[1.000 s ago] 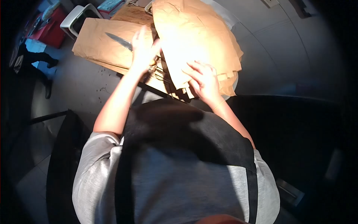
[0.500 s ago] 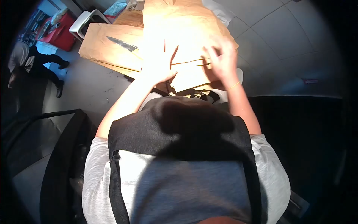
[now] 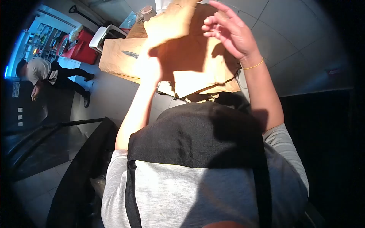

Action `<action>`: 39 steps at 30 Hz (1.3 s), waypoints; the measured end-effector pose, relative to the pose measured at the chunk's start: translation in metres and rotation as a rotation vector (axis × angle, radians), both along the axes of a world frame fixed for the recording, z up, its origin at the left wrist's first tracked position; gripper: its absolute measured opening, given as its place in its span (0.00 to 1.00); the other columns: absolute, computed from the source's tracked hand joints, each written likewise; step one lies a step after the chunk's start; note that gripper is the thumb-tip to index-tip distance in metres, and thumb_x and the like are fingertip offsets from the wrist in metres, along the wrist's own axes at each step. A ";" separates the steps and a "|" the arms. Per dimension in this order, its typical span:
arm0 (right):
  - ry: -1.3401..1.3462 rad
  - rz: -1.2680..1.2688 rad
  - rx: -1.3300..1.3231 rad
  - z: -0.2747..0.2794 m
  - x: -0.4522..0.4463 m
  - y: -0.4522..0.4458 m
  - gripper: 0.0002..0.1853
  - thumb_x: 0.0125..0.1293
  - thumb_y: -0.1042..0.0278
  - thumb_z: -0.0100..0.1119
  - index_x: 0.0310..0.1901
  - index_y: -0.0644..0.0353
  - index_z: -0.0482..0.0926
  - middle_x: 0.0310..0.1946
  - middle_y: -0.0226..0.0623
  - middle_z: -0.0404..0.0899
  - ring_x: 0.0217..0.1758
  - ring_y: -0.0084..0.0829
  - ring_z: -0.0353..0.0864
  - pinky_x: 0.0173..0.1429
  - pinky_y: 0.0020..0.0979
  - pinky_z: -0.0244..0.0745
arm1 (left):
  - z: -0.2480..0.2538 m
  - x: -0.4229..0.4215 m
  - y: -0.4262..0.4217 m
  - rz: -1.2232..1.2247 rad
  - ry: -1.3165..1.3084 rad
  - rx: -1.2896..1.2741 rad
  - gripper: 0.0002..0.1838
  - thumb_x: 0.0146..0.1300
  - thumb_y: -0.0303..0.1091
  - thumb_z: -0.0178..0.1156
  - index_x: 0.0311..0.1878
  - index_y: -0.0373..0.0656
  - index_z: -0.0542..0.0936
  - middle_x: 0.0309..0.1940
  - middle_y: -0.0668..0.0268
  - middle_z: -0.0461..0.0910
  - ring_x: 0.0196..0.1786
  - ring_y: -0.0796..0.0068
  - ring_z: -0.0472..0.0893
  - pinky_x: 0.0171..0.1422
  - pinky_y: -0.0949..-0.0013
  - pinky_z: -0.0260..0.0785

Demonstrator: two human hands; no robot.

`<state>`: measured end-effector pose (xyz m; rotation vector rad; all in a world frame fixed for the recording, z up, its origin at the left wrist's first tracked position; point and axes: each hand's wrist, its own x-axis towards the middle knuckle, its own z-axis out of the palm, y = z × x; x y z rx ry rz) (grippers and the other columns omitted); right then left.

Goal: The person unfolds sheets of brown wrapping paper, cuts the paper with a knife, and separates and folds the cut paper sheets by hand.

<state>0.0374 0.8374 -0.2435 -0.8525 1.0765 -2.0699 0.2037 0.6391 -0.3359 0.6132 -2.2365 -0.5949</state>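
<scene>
A sheet of brown paper [image 3: 169, 24] is raised and folded over, casting a shadow on the brown paper stack [image 3: 186, 57] below. My left hand [image 3: 151, 68] is at the sheet's lower left end and appears closed on it, though glare washes out its fingers. Up at the right, my right hand [image 3: 234, 34] is lifted above the stack's edge, fingers apart and curved, holding nothing. To the left of my left hand, a knife [image 3: 130, 54] lies on another brown paper-covered surface [image 3: 114, 57], its handle hidden.
A person [image 3: 40, 72] bends forward at the far left. Near a white stool [image 3: 99, 40] stands a red bin [image 3: 84, 47] with things on top. A roll of tape [image 3: 146, 11] sits at the back of the table. A black railing [image 3: 76, 122] runs at left.
A paper sheet has come up off the stack at my left hand. My right hand has left the paper and risen. The view has shifted, showing more of the person at left.
</scene>
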 end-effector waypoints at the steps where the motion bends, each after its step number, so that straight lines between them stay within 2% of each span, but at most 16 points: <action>1: 0.087 -0.107 0.055 -0.013 -0.014 0.005 0.23 0.69 0.68 0.51 0.64 0.60 0.63 0.37 0.35 0.77 0.40 0.26 0.77 0.45 0.28 0.75 | 0.014 0.004 -0.001 0.204 0.060 -0.044 0.16 0.61 0.30 0.48 0.48 0.31 0.76 0.37 0.44 0.79 0.41 0.49 0.80 0.45 0.62 0.71; 3: 0.438 -0.489 0.456 -0.055 -0.049 0.015 0.25 0.61 0.63 0.63 0.59 0.59 0.70 0.38 0.38 0.78 0.42 0.26 0.77 0.48 0.26 0.74 | 0.063 0.025 0.010 0.382 0.001 0.337 0.11 0.61 0.27 0.44 0.38 0.29 0.72 0.26 0.47 0.76 0.29 0.47 0.76 0.36 0.57 0.67; 5: 0.736 -0.615 0.856 -0.108 -0.090 0.024 0.30 0.56 0.53 0.66 0.58 0.58 0.72 0.40 0.42 0.79 0.47 0.37 0.78 0.53 0.33 0.73 | 0.049 0.052 -0.019 0.386 -0.061 -0.191 0.04 0.58 0.23 0.44 0.35 0.33 0.67 0.26 0.43 0.70 0.21 0.48 0.69 0.30 0.52 0.62; 7: 0.862 -0.725 0.956 -0.134 -0.106 0.027 0.33 0.53 0.49 0.66 0.58 0.59 0.72 0.42 0.45 0.79 0.50 0.42 0.77 0.56 0.36 0.71 | 0.046 0.080 -0.038 0.470 -0.128 -0.377 0.08 0.67 0.30 0.45 0.33 0.36 0.64 0.27 0.49 0.71 0.25 0.56 0.71 0.32 0.56 0.67; 11: 1.033 -0.859 0.958 -0.161 -0.134 0.017 0.32 0.53 0.43 0.63 0.55 0.56 0.76 0.46 0.43 0.80 0.53 0.42 0.77 0.58 0.40 0.68 | 0.053 0.094 -0.041 0.199 0.822 0.745 0.18 0.72 0.45 0.47 0.39 0.36 0.69 0.39 0.60 0.74 0.39 0.70 0.74 0.40 0.58 0.74; 14: 0.864 -0.334 1.285 -0.117 -0.139 0.002 0.29 0.54 0.40 0.58 0.53 0.51 0.78 0.47 0.37 0.80 0.53 0.39 0.77 0.58 0.44 0.66 | 0.027 0.115 -0.083 0.341 0.888 0.661 0.19 0.72 0.47 0.47 0.35 0.38 0.69 0.34 0.65 0.72 0.34 0.74 0.71 0.36 0.65 0.72; 17: 0.791 -0.495 1.347 -0.146 -0.205 0.007 0.28 0.55 0.39 0.54 0.51 0.48 0.80 0.49 0.32 0.81 0.53 0.39 0.77 0.57 0.48 0.64 | 0.004 0.088 -0.087 0.588 0.913 0.511 0.20 0.72 0.47 0.48 0.29 0.43 0.65 0.25 0.72 0.61 0.27 0.78 0.65 0.25 0.68 0.64; 20: 0.744 -0.579 1.138 -0.224 -0.286 -0.002 0.23 0.56 0.51 0.58 0.52 0.51 0.79 0.48 0.38 0.81 0.52 0.42 0.78 0.53 0.39 0.70 | 0.000 0.085 -0.101 0.699 0.957 0.385 0.23 0.72 0.49 0.45 0.34 0.34 0.69 0.29 0.65 0.70 0.26 0.72 0.71 0.26 0.68 0.66; 21: 0.743 -0.580 1.060 -0.248 -0.307 -0.005 0.23 0.55 0.54 0.59 0.52 0.52 0.79 0.47 0.39 0.81 0.52 0.43 0.78 0.52 0.37 0.71 | -0.004 0.086 -0.113 0.699 1.008 0.251 0.23 0.72 0.50 0.44 0.29 0.38 0.66 0.22 0.70 0.65 0.17 0.76 0.64 0.14 0.72 0.56; 23: 0.753 -0.520 1.037 -0.165 -0.232 0.016 0.20 0.56 0.64 0.60 0.52 0.58 0.78 0.38 0.37 0.83 0.41 0.36 0.81 0.43 0.30 0.74 | 0.094 0.158 -0.065 0.851 0.880 0.330 0.25 0.72 0.49 0.44 0.28 0.34 0.69 0.20 0.65 0.68 0.16 0.76 0.66 0.11 0.72 0.56; 26: 0.580 -0.296 0.934 -0.119 -0.181 0.034 0.17 0.59 0.68 0.58 0.49 0.63 0.79 0.30 0.32 0.81 0.31 0.25 0.79 0.37 0.26 0.74 | 0.086 0.171 -0.080 0.735 0.943 0.196 0.26 0.72 0.50 0.44 0.18 0.47 0.61 0.14 0.71 0.63 0.14 0.79 0.62 0.10 0.71 0.52; 28: 0.321 -0.117 0.771 -0.112 -0.154 0.049 0.14 0.60 0.70 0.58 0.47 0.64 0.80 0.25 0.28 0.79 0.27 0.19 0.76 0.33 0.23 0.72 | 0.085 0.150 -0.050 0.717 0.788 0.498 0.25 0.71 0.52 0.46 0.21 0.46 0.62 0.17 0.73 0.64 0.16 0.82 0.62 0.15 0.74 0.56; 31: 0.321 -0.211 0.866 -0.126 -0.138 0.050 0.12 0.62 0.68 0.57 0.44 0.65 0.80 0.24 0.26 0.76 0.27 0.16 0.74 0.32 0.22 0.70 | 0.040 0.087 -0.031 0.581 0.507 0.204 0.26 0.74 0.48 0.41 0.18 0.48 0.58 0.14 0.77 0.57 0.18 0.82 0.55 0.20 0.72 0.48; 35: 0.234 -0.283 0.977 -0.121 -0.115 0.022 0.21 0.65 0.52 0.56 0.45 0.65 0.80 0.33 0.35 0.81 0.34 0.24 0.79 0.39 0.26 0.74 | 0.028 0.038 0.004 0.310 0.695 0.552 0.24 0.75 0.43 0.41 0.19 0.47 0.58 0.15 0.78 0.57 0.20 0.83 0.55 0.25 0.73 0.52; 37: 0.610 -0.369 1.096 -0.111 -0.096 0.004 0.39 0.57 0.31 0.53 0.46 0.68 0.80 0.48 0.52 0.79 0.52 0.40 0.79 0.56 0.34 0.70 | 0.024 0.032 0.010 0.145 0.797 0.711 0.23 0.74 0.43 0.45 0.21 0.47 0.61 0.18 0.79 0.60 0.22 0.85 0.58 0.28 0.75 0.53; 39: 0.564 -0.320 1.104 -0.115 -0.090 -0.011 0.43 0.51 0.29 0.58 0.47 0.70 0.78 0.46 0.53 0.80 0.50 0.41 0.79 0.56 0.35 0.70 | 0.019 0.034 0.011 0.065 0.780 0.803 0.22 0.73 0.43 0.47 0.21 0.47 0.62 0.19 0.79 0.61 0.24 0.87 0.58 0.29 0.77 0.53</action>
